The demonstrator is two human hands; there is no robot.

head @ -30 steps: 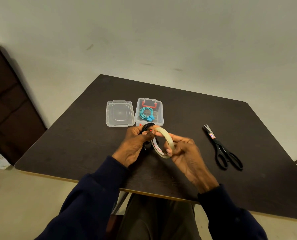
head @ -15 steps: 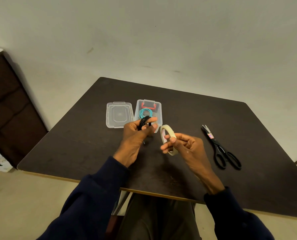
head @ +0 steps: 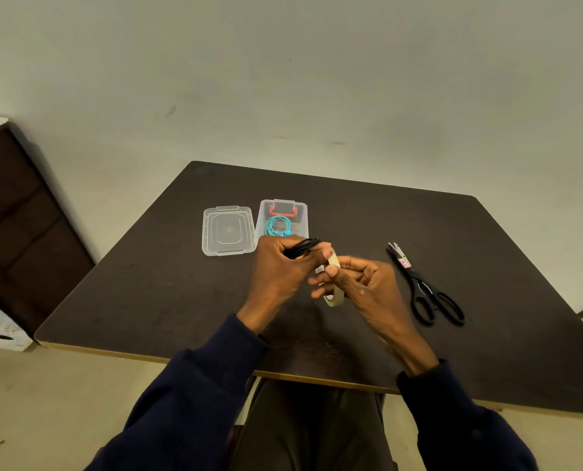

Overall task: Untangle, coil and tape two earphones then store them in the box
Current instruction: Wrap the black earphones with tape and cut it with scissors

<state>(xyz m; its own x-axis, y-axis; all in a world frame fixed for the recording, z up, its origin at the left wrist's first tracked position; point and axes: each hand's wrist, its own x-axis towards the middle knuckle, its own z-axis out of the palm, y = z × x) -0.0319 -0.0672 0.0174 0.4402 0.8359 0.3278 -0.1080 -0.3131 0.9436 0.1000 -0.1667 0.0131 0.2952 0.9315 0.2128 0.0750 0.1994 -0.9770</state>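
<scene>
Left hand: I see my left hand (head: 280, 266) raised over the table (head: 487, 266), its back toward me, with fingers and thumb curled tight round the black earphone (head: 302, 248).
Right hand: my right hand (head: 361, 287) sits just beside the left one, and thumb and fingers pinch the tape roll (head: 334, 295), which stands on edge between the two hands.
Black earphone: coiled, with a loop poking out above the left fist, just in front of the box (head: 304, 215).
Teal earphone (head: 277, 226): coiled, lying inside the open clear box.
Lid (head: 227, 231): flat on the table, just left of the box.
Scissors (head: 422, 287): black, on the table right of my right hand, tips pointing away.
Forearms: dark blue sleeves, angled inward toward each other.
</scene>
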